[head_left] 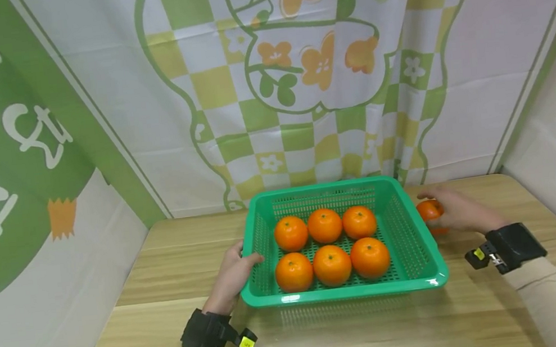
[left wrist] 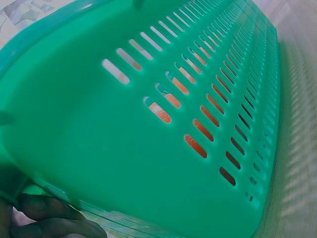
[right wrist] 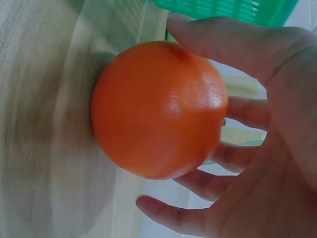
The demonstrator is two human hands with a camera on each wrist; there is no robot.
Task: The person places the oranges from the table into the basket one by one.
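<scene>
A green slotted basket (head_left: 346, 292) stands on the wooden table and holds several oranges (head_left: 332, 265) in two rows. My left hand (head_left: 236, 272) grips the basket's left wall, thumb at the rim. In the left wrist view that wall (left wrist: 124, 163) fills the frame, with my fingers (left wrist: 49, 215) curled under its lower edge. My right hand (head_left: 454, 211) is just right of the basket, holding one more orange (head_left: 429, 210) close above the table. In the right wrist view the orange (right wrist: 158, 109) sits between thumb and curled fingers (right wrist: 247, 114).
The wooden table (head_left: 326, 338) stretches in front of the basket and to both sides. A printed green and white cloth backdrop (head_left: 299, 81) hangs close behind the basket, and cloth walls close in on the left and right.
</scene>
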